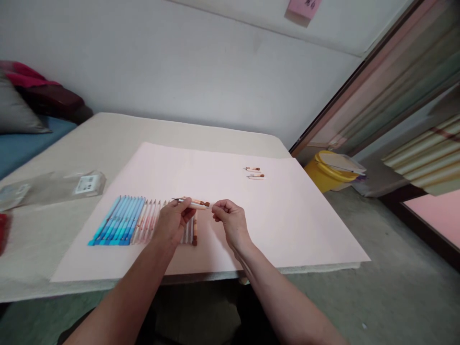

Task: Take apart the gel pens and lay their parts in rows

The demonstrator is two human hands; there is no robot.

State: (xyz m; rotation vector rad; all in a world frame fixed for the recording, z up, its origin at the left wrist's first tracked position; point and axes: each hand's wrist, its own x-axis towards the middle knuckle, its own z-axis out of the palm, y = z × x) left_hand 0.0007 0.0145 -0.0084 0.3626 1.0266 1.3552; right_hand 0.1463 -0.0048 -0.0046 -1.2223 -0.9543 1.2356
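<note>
My left hand [174,219] pinches a slim pen [198,201] with a brown end and, lying along it, a second pale stick-like piece [199,207]; a dark thin tip points left. Close to the pen's brown end is my right hand [231,218], its thumb and fingers pressed together; whatever is between them is too small to make out. Below my left hand lies a row of pens: blue pens [120,220] at the left, pink-and-white pens [146,218] beside them, partly covered by my hand. A brown-ended pen [195,230] closes the row.
Two small sets of pen pieces, one upper [252,168] and one lower [256,176], lie farther back on the pink sheet [294,220]. Clear plastic packaging [57,188] rests on the table's left. A yellow bucket [325,172] stands on the floor to the right. A wall rises behind.
</note>
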